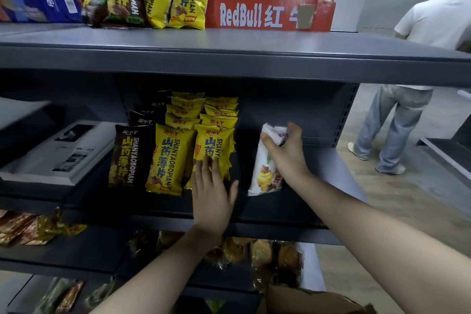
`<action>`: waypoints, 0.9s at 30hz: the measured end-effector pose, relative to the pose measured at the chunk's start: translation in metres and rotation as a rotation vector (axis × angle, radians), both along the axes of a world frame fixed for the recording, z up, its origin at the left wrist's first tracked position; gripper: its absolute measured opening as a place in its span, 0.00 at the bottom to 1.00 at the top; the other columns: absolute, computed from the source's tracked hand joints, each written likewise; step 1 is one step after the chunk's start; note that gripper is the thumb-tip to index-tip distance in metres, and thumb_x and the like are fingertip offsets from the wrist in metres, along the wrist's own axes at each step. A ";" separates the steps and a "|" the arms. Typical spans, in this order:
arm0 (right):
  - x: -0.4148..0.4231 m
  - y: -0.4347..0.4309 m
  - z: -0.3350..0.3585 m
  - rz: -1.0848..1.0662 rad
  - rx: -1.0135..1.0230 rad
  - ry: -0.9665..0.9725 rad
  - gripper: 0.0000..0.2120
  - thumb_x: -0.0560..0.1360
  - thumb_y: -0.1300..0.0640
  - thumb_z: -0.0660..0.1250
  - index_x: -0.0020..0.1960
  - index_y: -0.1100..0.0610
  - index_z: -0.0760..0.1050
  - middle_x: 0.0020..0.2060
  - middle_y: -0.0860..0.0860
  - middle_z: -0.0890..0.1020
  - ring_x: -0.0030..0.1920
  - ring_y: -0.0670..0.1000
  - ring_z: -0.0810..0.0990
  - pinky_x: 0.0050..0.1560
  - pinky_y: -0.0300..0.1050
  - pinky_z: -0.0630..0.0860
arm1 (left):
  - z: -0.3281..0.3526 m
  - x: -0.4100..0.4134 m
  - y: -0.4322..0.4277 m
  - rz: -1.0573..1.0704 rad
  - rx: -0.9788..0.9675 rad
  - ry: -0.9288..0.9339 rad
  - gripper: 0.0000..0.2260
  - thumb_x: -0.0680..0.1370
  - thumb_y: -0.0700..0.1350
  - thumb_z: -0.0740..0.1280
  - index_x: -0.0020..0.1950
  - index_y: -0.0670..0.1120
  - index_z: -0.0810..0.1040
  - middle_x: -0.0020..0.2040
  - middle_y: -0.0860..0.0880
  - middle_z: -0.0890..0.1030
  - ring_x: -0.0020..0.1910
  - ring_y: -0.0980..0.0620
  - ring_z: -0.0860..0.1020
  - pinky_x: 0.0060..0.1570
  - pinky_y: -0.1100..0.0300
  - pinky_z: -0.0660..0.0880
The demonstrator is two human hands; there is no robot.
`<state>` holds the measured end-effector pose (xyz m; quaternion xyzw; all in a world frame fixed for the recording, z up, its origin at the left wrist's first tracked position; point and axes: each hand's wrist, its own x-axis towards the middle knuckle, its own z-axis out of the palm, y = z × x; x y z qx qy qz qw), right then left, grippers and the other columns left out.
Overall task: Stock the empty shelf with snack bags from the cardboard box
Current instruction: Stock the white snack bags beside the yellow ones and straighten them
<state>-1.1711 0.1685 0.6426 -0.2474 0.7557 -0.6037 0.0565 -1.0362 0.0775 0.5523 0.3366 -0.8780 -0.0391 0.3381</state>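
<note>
Your R hand (288,153) is clamped on the top of a white snack bag (262,173). The bag stands upright on the mid shelf (293,209), right of the yellow bags (170,158) w/ a gap between. Your L hand (212,194) is flat, fingers straight, against the front yellow bag. Yellow bags sit in rows front to back, dark brown bags (127,158) beside them on the left. The cardboard box (313,299) is at the bottom edge, contents can't tell. A RedBull carton (267,11) is up top. Wood-look floor (407,199); another person (420,33) stands at right, back to you.
</note>
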 end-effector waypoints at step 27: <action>-0.059 -0.129 -0.003 -0.397 0.286 0.122 0.39 0.68 0.37 0.70 0.68 0.57 0.60 0.65 0.55 0.67 0.69 0.57 0.64 0.59 0.59 0.70 | 0.004 -0.084 -0.015 -0.311 0.269 -0.281 0.27 0.80 0.48 0.56 0.77 0.46 0.52 0.76 0.43 0.54 0.76 0.45 0.52 0.73 0.51 0.56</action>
